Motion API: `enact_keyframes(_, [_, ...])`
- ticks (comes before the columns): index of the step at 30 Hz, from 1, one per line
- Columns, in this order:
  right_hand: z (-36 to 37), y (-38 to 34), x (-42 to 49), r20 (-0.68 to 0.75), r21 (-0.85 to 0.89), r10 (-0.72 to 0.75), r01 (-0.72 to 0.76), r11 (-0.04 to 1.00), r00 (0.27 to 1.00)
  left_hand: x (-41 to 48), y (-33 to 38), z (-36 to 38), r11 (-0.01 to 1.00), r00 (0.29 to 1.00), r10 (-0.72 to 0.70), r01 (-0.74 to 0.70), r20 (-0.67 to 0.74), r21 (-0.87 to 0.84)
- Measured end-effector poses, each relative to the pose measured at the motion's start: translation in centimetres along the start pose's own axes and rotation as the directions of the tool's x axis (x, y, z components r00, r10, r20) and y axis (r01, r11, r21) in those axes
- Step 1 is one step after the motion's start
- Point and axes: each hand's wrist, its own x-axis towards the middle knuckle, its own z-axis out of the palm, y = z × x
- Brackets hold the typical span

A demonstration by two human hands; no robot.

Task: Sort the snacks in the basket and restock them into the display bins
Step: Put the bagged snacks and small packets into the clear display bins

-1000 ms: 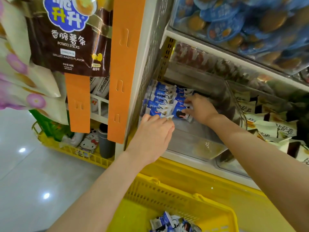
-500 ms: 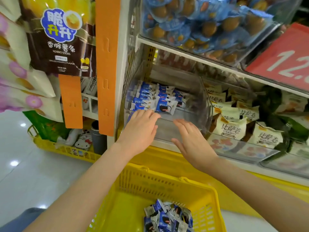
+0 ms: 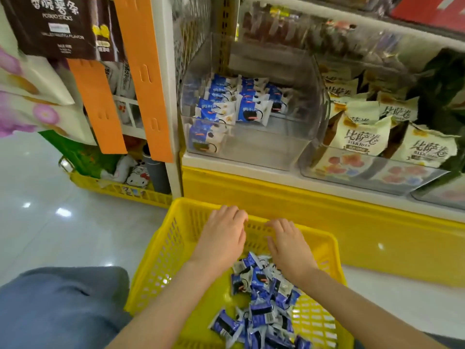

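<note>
Loose heap of blue-and-white snack packets (image 3: pixel 261 298) toward the near right corner of the yellow basket (image 3: pixel 156 260). Over its far half, left hand (image 3: pixel 221 238) and right hand (image 3: pixel 286 245), palms down, fingers relaxed, holding nothing. Beyond, in the clear display bin (image 3: pixel 264 147), matching packets (image 3: pixel 241 104) in standing rows along the left wall. Likely risks: scooping too many slick wrappers, spilling some over the basket's far rim, toppling those rows.

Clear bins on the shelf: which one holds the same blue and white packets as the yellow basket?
The leftmost clear bin, beside the white shelf post. Its neighbour on the right holds cream packets instead.
</note>
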Motion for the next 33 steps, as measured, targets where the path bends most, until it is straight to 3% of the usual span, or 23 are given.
enact_keyframes(3, [5.4,2.3,-1.4,0.257,-0.077,0.137,-0.122,0.990,0.957,-1.4,-1.4,4.7,0.999,0.961,-0.038,0.028,0.272,0.042])
enact_keyframes(7, [10.1,5.2,-3.4,0.458,-0.131,0.270,-0.236,0.963,0.847,-3.0,-3.3,10.5,0.990,0.833,-0.136,0.138,0.536,0.035])
enact_keyframes(13, [12.9,8.8,-5.7,0.663,-0.027,0.332,-0.422,0.906,0.671,-5.5,-2.7,19.1,0.894,0.613,-0.200,0.433,0.765,-0.114])
enact_keyframes(17, [14.1,9.4,-5.7,0.684,0.028,0.362,-0.519,0.854,0.633,-6.6,-0.7,22.6,0.810,0.487,-0.179,0.566,0.855,-0.153])
enact_keyframes(22, [15.1,9.6,-5.4,0.659,-0.113,0.400,-0.442,0.890,0.637,-6.2,-0.2,24.1,0.811,0.516,-0.220,0.568,0.828,-0.139])
enact_keyframes(28, [15.3,9.4,-5.6,0.619,0.024,0.370,-0.487,0.873,0.693,-6.5,-1.4,23.8,0.817,0.512,-0.206,0.559,0.834,-0.141])
enact_keyframes(30, [15.0,9.0,-5.8,0.629,0.122,0.391,-0.582,0.804,0.672,-6.7,-2.2,23.1,0.761,0.535,-0.252,0.625,0.807,-0.177])
enact_keyframes(33, [14.0,8.3,-5.4,0.590,0.233,0.447,-0.672,0.703,0.673,-6.7,-3.5,21.5,0.559,0.548,-0.405,0.782,0.732,-0.277])
